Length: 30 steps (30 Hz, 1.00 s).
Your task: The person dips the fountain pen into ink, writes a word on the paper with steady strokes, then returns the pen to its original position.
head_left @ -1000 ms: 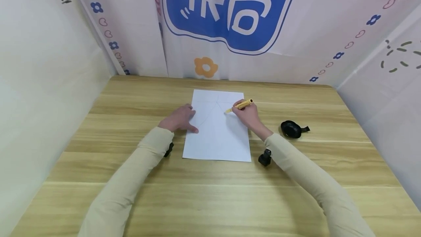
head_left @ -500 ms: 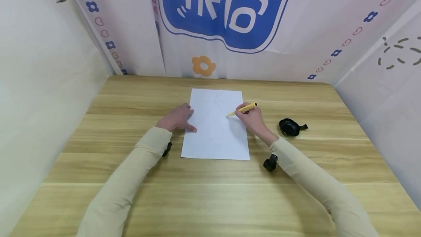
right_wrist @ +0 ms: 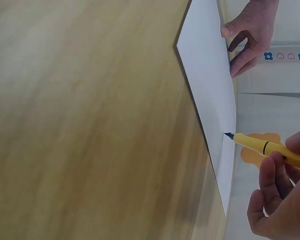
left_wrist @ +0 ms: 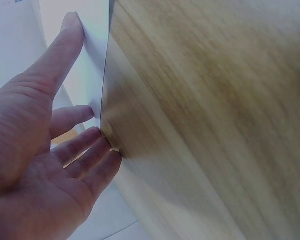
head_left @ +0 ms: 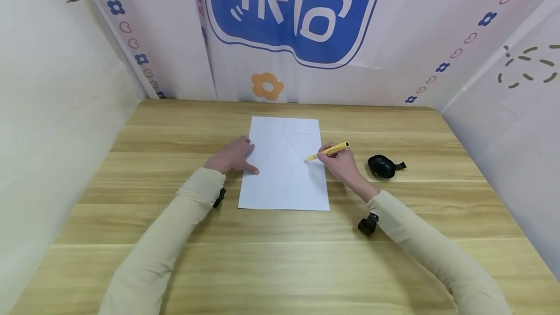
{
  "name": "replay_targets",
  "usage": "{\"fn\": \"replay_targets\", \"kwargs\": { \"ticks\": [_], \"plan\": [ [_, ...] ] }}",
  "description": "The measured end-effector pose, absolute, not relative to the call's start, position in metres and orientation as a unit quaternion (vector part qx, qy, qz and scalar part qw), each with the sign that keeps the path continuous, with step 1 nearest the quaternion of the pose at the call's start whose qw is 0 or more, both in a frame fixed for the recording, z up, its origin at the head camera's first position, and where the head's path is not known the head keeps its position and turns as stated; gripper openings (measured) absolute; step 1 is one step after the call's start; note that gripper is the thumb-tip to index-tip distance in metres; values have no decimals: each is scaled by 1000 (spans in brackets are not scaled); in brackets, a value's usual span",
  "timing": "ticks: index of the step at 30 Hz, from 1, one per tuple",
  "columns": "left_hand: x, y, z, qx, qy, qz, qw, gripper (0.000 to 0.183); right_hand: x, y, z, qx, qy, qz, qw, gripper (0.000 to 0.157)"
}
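Note:
A white sheet of paper (head_left: 283, 183) lies on the wooden table, with thin lines drawn on it: a level line, a short upright one and two slanting down from where they meet. My right hand (head_left: 343, 164) pinches a yellow fountain pen (head_left: 334, 149); in the right wrist view the dark nib of the pen (right_wrist: 245, 141) meets the paper at the end of the right slanting line. My left hand (head_left: 234, 154) rests at the left edge of the paper, its thumb on the sheet. In the left wrist view the fingers (left_wrist: 97, 150) are spread and relaxed along that edge.
A small black pan-shaped object (head_left: 382, 166) with a short tab stands right of the paper. Black wrist cameras hang under both sleeves. Printed white cloth (head_left: 175, 52) walls in the table (head_left: 280, 266) at the back and both sides.
My right hand has moved down and to the right with the pen, and the right slanting line has grown longer behind the nib. My left hand keeps its place on the paper.

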<state>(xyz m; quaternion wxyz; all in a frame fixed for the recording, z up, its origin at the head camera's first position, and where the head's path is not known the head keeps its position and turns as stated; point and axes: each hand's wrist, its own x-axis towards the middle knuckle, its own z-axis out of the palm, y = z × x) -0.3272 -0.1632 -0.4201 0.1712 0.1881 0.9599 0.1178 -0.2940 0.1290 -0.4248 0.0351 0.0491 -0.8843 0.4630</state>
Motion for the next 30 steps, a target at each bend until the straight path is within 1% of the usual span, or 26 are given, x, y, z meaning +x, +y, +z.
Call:
{"fn": "replay_targets", "kwargs": {
  "ticks": [16,25,30],
  "plan": [
    [-330,-163,-421,179,959,125,180,87,-282,146,-426,50,-886,460,34,13],
    [-331,-163,-422,179,960,123,179,87,-277,152,-425,41,-888,458,26,15],
    [-329,-162,-418,191,959,107,179,86,-276,154,-424,32,-900,435,10,18]
  ]
}}
